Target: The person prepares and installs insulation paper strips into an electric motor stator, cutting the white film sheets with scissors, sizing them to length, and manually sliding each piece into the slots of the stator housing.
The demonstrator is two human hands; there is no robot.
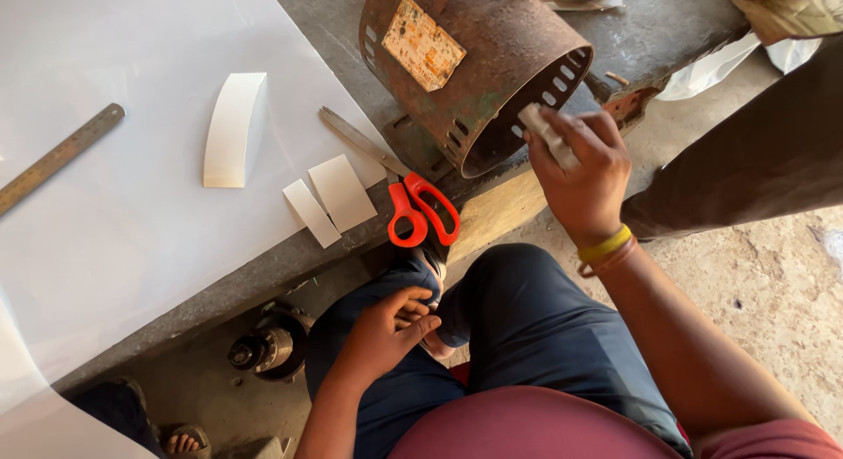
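My right hand (580, 173) is raised at the open mouth of the rusty housing (474, 68), fingers closed around a small folded strip (546, 134) held against the slotted rim. My left hand (386, 332) rests on my knee, fingers loosely curled and holding nothing. The housing lies on its side on the grey table (299, 248), near the edge. Just beside it lie scissors (413, 200) with orange handles, overhanging the edge. Left of them are two small cut pieces (329, 200), a curved white strip (234, 130) and a steel ruler (57, 159), all on a large white sheet (132, 231).
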